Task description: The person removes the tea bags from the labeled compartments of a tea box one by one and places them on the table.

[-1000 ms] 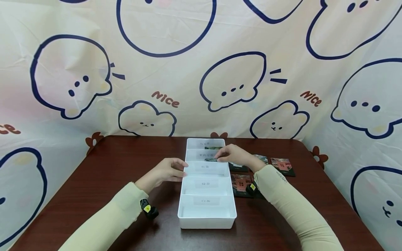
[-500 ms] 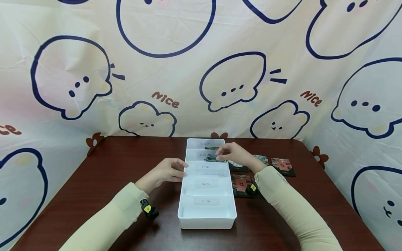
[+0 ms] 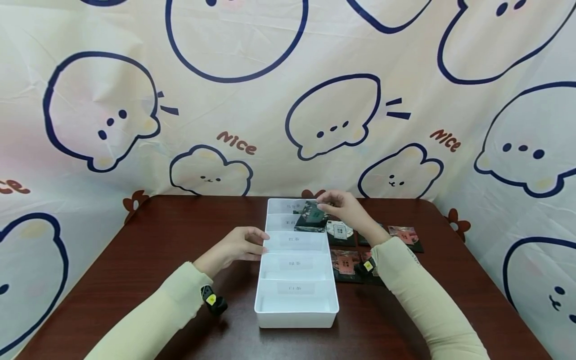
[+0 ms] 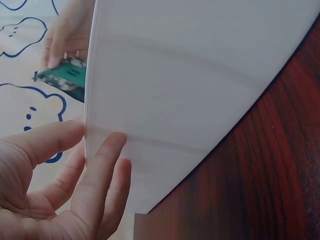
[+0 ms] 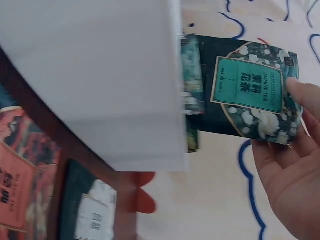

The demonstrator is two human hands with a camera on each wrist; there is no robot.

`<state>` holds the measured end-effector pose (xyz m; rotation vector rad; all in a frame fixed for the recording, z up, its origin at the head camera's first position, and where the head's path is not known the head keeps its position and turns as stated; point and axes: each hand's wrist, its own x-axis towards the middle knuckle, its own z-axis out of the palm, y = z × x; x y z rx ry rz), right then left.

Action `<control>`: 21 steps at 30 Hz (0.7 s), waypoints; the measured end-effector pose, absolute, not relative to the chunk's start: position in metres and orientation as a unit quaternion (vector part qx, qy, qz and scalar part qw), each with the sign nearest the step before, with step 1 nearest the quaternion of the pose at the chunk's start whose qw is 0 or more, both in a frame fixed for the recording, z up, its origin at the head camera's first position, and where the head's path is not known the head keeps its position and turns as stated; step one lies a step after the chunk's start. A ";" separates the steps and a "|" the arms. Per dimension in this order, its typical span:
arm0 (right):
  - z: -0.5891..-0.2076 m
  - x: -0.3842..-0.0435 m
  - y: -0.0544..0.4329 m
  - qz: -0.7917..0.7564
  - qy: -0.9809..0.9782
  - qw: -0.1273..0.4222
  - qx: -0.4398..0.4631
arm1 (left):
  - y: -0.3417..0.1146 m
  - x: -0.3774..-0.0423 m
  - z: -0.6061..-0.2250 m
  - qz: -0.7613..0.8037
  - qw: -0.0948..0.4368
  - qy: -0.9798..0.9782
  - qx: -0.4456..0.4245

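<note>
My right hand (image 3: 339, 204) pinches a dark green tea packet (image 3: 314, 214) by its upper edge, over the second compartment from the back of a white divided box (image 3: 297, 320). In the right wrist view, the packet (image 5: 247, 87) has a teal label reading "Jasmine Tea". Close to its lower end, another teal packet (image 5: 192, 75) sticks up above the rim, with an olive-toned one (image 5: 193, 139) beyond it. My left hand (image 3: 240, 243) grips the box's left rim. The left wrist view shows two of its fingers (image 4: 102, 170) against the outer wall.
To the right of the box lie more tea packets on the brown table (image 3: 180, 225): a white-labelled one (image 3: 340, 231) and red-labelled ones such as the near packet (image 3: 345, 262) and the far packet (image 3: 405, 237). Paper labels mark the compartments. A patterned cloth (image 3: 261, 110) hangs behind.
My right hand has risen from the compartment. The jasmine tea packet, earlier only a strip above the divider, now shows most of its face. My left hand has stayed put.
</note>
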<state>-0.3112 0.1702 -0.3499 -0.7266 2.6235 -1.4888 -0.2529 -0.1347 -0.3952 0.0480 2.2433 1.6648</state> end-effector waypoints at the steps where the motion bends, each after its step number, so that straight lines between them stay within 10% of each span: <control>1: -0.347 -0.310 0.172 -0.485 0.843 0.008 -0.234 | -0.134 -0.253 -0.395 0.587 0.174 0.790 0.017; 21: -0.315 -0.266 0.247 -0.538 0.806 -0.140 -0.204 | -0.134 -0.252 -0.395 0.588 0.170 0.791 0.018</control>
